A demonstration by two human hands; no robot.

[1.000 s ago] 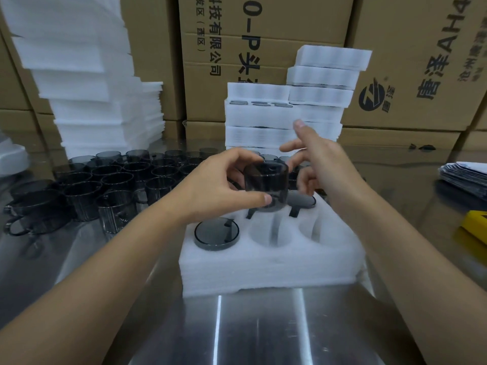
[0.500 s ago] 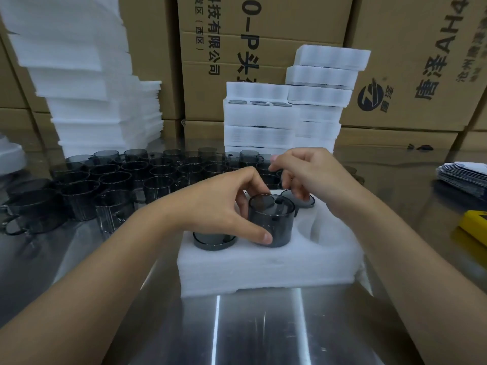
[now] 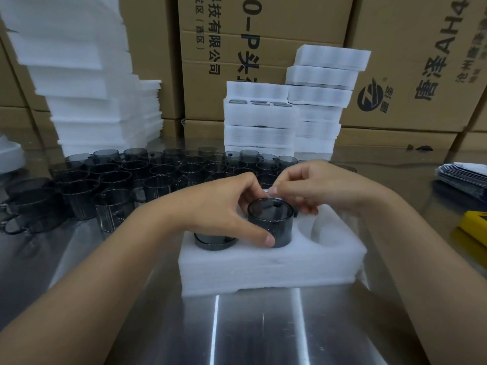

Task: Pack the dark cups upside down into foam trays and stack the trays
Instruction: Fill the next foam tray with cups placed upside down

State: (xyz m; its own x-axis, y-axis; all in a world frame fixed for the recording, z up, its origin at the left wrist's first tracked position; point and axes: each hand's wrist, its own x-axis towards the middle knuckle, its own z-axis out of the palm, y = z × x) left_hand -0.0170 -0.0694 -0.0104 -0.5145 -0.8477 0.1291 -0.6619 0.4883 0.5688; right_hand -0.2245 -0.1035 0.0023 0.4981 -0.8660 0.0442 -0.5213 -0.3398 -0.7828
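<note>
**Head view, single, wide-angle.** Worn at head height; directed forward and down across the steel table (image 3: 263,333), whose near surface fills the lower frame.

- **Range:** close. The foam tray (image 3: 271,264) is centred. Forearms enter from 7 and 5 o'clock, and the left hand (image 3: 218,214) and right hand (image 3: 316,185) are met at a dark cup (image 3: 271,227) at centre.
- **Beyond:** loose cups (image 3: 110,177) at 10 o'clock; cardboard boxes (image 3: 263,35) at 12 o'clock.
</note>
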